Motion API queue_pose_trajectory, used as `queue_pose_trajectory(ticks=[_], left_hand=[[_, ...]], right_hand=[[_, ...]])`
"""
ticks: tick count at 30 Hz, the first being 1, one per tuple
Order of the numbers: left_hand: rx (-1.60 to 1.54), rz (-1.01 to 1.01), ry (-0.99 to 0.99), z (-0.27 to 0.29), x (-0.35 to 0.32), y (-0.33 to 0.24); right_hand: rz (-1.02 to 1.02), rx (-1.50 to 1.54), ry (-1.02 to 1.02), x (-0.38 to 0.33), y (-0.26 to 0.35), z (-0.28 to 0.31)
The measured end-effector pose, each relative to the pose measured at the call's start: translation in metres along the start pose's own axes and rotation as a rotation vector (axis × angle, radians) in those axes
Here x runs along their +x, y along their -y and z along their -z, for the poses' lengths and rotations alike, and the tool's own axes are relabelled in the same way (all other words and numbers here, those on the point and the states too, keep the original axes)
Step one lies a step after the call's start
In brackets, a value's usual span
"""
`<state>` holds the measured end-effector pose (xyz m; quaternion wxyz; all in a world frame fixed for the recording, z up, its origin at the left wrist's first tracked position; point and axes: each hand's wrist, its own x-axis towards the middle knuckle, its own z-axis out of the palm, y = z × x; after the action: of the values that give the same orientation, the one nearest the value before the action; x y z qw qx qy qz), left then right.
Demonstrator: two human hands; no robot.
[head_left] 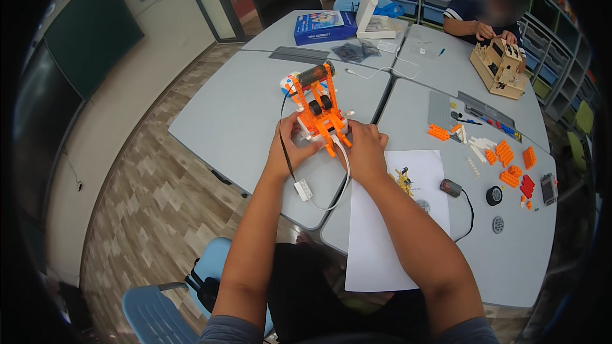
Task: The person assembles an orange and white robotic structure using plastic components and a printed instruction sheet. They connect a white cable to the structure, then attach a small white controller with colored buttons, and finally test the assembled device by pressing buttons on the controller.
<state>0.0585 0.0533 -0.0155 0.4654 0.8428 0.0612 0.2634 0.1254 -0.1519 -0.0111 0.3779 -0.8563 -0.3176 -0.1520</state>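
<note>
Between my two hands is an orange building-brick model (324, 114) with a white base, small black wheels and a dark cylindrical motor (315, 75) across its top. My left hand (292, 146) is closed around the left side of its base. On the other side, my right hand (367, 148) grips the base's right edge; some of its fingertips are hidden behind the model. A black cable and a white cable run down from it to a white connector block (303, 189), which hangs or rests by the table edge. Just behind the model sits a white, blue and red rounded object (289, 83), partly covered.
White paper (376, 242) lies under my right forearm, with yellow pieces (404, 181) and a second motor (451, 187). Loose orange bricks (504, 153) and a black wheel (494, 195) are at right. Across the table, a person handles a wooden model (492, 76). A blue box (325, 27) stands far off.
</note>
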Motion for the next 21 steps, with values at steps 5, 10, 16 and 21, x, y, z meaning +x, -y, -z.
queue_pose_trajectory(ticks=[5, 10, 16, 21], left_hand=[[-0.013, -0.007, 0.009, 0.0014, 0.0008, -0.0026], [0.006, -0.008, -0.001, 0.0008, 0.0005, -0.0022], [0.023, 0.051, 0.024, 0.0022, -0.0001, -0.0088], [-0.046, 0.055, 0.016, 0.0001, 0.0009, -0.0062]], right_hand=[[-0.029, 0.001, 0.020, 0.0013, 0.0032, 0.0011], [-0.026, -0.001, 0.018, 0.0009, 0.0024, 0.0011], [-0.009, -0.005, -0.005, -0.0009, 0.0007, 0.0003], [-0.043, 0.024, 0.003, 0.0002, 0.0033, 0.0014]])
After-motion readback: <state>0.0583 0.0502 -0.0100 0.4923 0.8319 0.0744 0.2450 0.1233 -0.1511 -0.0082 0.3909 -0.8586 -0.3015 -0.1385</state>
